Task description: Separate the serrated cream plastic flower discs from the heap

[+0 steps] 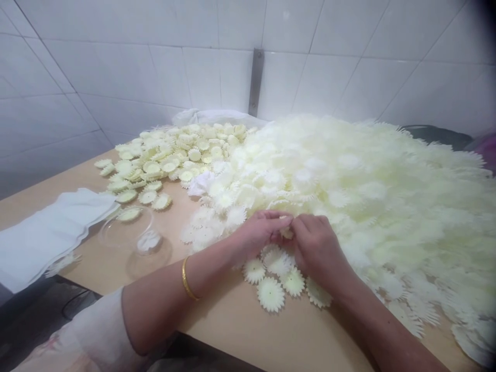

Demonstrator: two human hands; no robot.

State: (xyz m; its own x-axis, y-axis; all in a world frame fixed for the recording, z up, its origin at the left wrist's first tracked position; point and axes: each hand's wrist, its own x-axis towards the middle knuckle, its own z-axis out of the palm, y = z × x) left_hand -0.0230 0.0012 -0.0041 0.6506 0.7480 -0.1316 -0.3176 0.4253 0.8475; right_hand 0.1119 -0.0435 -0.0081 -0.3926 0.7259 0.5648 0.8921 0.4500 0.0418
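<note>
My left hand (260, 231) and my right hand (315, 244) meet at the middle of the wooden table (240, 320), fingers pinched together on a small pale flower piece (285, 231). Just below them lie several loose white daisy-like petal discs (270, 293). A huge heap of the same white petal discs (368, 196) fills the right half of the table. A gold bangle (187, 280) sits on my left wrist.
A smaller pile of yellowish flower pieces (170, 155) lies at the back left. A clear shallow plastic dish (135, 232) stands left of my hands. White folded cloth (42, 232) lies at the left edge. A tiled wall (155, 67) backs the table.
</note>
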